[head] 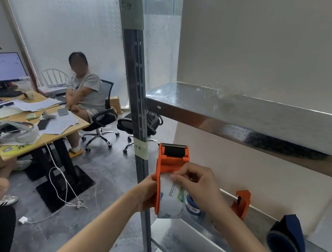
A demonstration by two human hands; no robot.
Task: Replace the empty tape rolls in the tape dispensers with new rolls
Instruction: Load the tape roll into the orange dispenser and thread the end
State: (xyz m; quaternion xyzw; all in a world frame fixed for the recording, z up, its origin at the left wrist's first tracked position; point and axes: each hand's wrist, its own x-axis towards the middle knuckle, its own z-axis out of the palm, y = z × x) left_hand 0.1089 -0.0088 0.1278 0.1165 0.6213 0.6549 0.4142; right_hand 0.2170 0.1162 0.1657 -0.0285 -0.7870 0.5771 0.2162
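Left hand (146, 194) is wrapped around the side of the orange tape dispenser (168, 167), holding it up in the air at about 6 o'clock in the shot, roller end pointing up. There's a new tape roll (171, 201) sitting in it — white, printed label. Right hand (195, 183) is on top of the roll, fingertips (175, 177) pinched at the loose tape end right below the roller. So both hands are close together, clamped on the same dispenser. Over at 4 o'clock on the lower metal shelf (198, 251) sits a second orange dispenser (242, 204), and at 5 o'clock a blue dispenser (287, 241) — both untouched.
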